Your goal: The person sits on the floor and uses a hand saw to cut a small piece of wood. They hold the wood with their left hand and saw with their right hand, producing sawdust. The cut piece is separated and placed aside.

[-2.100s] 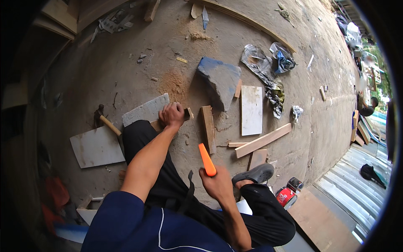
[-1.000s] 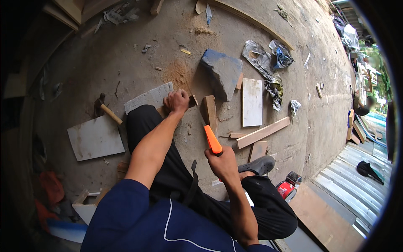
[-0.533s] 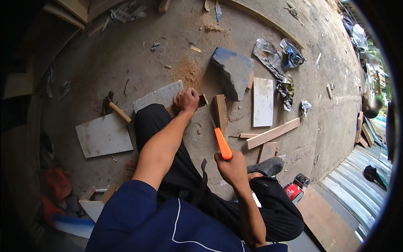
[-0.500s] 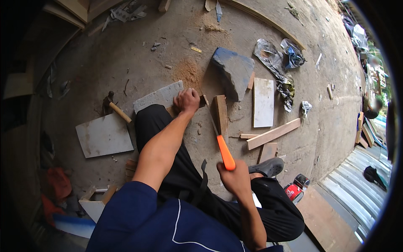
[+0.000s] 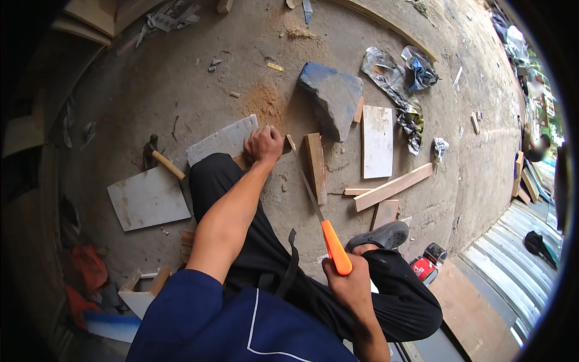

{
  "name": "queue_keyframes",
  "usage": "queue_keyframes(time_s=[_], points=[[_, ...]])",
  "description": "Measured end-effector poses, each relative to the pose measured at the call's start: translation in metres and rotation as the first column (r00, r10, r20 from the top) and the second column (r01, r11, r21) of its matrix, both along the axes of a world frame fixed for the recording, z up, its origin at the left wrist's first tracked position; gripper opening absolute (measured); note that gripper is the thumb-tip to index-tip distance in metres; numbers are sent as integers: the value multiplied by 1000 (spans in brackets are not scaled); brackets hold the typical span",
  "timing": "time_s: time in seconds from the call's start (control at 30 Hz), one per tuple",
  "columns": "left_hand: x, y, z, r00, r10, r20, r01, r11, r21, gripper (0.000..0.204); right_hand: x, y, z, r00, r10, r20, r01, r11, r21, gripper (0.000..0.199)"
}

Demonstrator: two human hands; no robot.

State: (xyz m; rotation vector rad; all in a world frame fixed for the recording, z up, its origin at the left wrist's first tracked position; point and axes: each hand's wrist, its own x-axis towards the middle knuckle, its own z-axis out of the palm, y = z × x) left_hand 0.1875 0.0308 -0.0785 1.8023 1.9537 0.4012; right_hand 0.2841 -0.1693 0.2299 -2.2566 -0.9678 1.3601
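My left hand (image 5: 264, 145) is closed over a strip of wood (image 5: 242, 161), pressing it down by a pale grey slab (image 5: 222, 142) beside my bent knee. Just right of that fist shows a small light wood end (image 5: 291, 142); whether it is still joined to the strip I cannot tell. My right hand (image 5: 351, 280) grips a handsaw (image 5: 336, 247) by its orange handle, low and in front of my other leg. The saw's narrow blade points up and left, its tip apart from the wood. An upright-looking wood block (image 5: 316, 169) lies between blade and stone.
A hammer (image 5: 164, 158) lies by a white board (image 5: 148, 198) on the left. Ahead are a large blue-grey stone (image 5: 332, 99) and sawdust (image 5: 263, 101). Right of them are another white board (image 5: 377, 142), a plank (image 5: 394, 187), crumpled plastic (image 5: 386, 72) and a red can (image 5: 423, 269).
My right hand has drawn the saw down and back toward me, so its blade has come away from the wood strip. The left hand stays closed at the same spot.
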Motion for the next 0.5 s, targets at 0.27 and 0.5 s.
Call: queue_keyframes(time_s=[0.27, 0.5], points=[[-21, 36, -25, 999, 15, -36, -15, 1000, -2, 27, -21, 82, -40, 998, 52, -40, -52, 999, -6, 30], [-33, 85, -36, 999, 17, -26, -18, 999, -26, 26, -25, 121, -66, 1000, -13, -16, 12, 999, -53, 22]])
